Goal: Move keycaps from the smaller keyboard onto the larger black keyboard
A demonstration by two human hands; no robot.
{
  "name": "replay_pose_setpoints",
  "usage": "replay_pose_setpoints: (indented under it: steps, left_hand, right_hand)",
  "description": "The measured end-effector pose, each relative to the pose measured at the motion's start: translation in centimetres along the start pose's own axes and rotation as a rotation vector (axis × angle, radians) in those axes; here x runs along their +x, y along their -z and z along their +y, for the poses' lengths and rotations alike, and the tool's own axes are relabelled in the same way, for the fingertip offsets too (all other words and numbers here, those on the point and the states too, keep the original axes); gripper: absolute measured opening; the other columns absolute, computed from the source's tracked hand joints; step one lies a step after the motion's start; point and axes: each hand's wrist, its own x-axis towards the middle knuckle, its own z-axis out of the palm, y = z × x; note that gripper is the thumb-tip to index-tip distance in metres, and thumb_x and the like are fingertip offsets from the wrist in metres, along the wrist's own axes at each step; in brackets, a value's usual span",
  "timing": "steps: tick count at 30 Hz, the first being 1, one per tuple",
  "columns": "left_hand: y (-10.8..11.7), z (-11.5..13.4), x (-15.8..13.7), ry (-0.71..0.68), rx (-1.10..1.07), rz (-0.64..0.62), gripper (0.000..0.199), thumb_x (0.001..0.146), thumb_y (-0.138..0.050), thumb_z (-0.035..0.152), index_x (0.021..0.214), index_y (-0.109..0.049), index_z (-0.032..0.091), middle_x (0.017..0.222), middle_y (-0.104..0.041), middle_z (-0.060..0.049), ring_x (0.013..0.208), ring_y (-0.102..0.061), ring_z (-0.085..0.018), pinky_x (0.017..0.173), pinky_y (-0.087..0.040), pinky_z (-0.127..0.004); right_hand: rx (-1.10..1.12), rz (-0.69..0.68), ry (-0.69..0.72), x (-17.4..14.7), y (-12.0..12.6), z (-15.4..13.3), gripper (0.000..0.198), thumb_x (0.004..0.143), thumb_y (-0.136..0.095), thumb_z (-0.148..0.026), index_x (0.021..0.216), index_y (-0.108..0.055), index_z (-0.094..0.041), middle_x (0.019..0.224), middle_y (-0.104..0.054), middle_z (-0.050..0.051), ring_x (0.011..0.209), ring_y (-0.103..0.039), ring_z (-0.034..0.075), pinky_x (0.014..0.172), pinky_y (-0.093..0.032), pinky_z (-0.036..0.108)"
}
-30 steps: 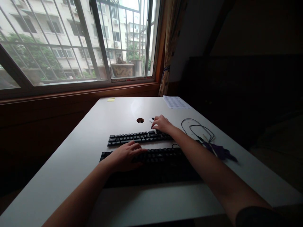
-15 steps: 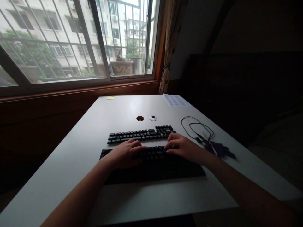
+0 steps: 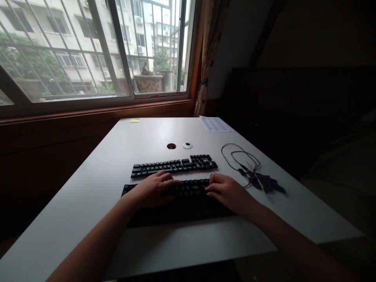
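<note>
A black keyboard [image 3: 188, 213] lies near the front of the white table, with keys showing along its upper part between my hands. Behind it, loose black keycaps [image 3: 170, 167] stand in rows laid out like a keyboard. My left hand [image 3: 155, 189] rests over the keyboard's left half, fingers stretched and thumb apart, holding nothing I can see. At the right part of the keyboard is my right hand [image 3: 223, 189], its fingers bent together at the keys. Whatever lies between those fingertips is hidden.
Right of the keyboard lie a looped black cable [image 3: 235, 152] and a purple cloth [image 3: 266, 182] with a thin pale stick. Farther back are a cable hole [image 3: 171, 146], its round white cover [image 3: 187, 145], a printed sheet [image 3: 216, 124] and a yellow note [image 3: 134, 120].
My right hand has drawn back slightly from the keycap rows toward the keyboard, uncovering their right end. My left hand keeps its place on the keyboard. The whole view has shifted a little.
</note>
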Motion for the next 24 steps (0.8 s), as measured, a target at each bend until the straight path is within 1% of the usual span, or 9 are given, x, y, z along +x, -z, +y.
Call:
replay_pose_setpoints:
  steps: [4,12,16,20,24]
  left_hand:
    - [0.0,0.0,0.0,-0.001,0.001,0.001,0.058,0.092,-0.07,0.036,0.147,-0.053,0.029,0.126,-0.064,-0.008,0.111,-0.059,-0.028,0.096,-0.055,-0.044]
    - [-0.3,-0.2,0.0,-0.005,-0.001,0.013,0.059,0.092,-0.07,0.037,0.148,-0.052,0.031,0.126,-0.064,-0.008,0.111,-0.059,-0.027,0.097,-0.055,-0.044]
    - [-0.2,-0.2,0.0,-0.005,-0.002,0.011,0.06,0.092,-0.07,0.037,0.149,-0.05,0.033,0.126,-0.064,-0.008,0.112,-0.058,-0.028,0.097,-0.055,-0.045]
    - [-0.2,-0.2,0.0,-0.002,-0.004,0.008,0.06,0.092,-0.07,0.037,0.148,-0.051,0.032,0.126,-0.064,-0.008,0.112,-0.058,-0.027,0.097,-0.055,-0.044]
    - [-0.2,-0.1,-0.1,0.002,-0.004,-0.002,0.059,0.092,-0.07,0.038,0.148,-0.052,0.031,0.127,-0.064,-0.008,0.112,-0.058,-0.027,0.096,-0.055,-0.044]
  right_hand:
    - [-0.132,0.017,0.029,-0.2,-0.1,-0.6,0.009,0.093,-0.071,-0.016,0.087,-0.076,-0.02,0.094,-0.067,0.004,0.085,-0.065,0.019,0.079,-0.05,0.035]
    - [-0.25,0.035,0.059,-0.4,-0.1,-1.2,0.009,0.092,-0.072,-0.014,0.094,-0.078,-0.021,0.094,-0.068,0.004,0.082,-0.064,0.019,0.076,-0.047,0.034]
    - [-0.208,0.048,0.045,-0.6,-0.3,-1.1,0.009,0.093,-0.071,-0.016,0.095,-0.078,-0.021,0.096,-0.068,0.004,0.081,-0.065,0.018,0.077,-0.049,0.034]
    - [-0.128,0.068,-0.013,-0.9,-0.8,-0.7,0.009,0.095,-0.069,-0.019,0.092,-0.077,-0.022,0.099,-0.068,0.004,0.079,-0.065,0.017,0.076,-0.051,0.032]
    - [-0.118,0.075,-0.038,-1.1,-0.9,-0.8,0.01,0.093,-0.07,-0.016,0.099,-0.076,-0.023,0.102,-0.068,0.004,0.082,-0.067,0.018,0.077,-0.053,0.032]
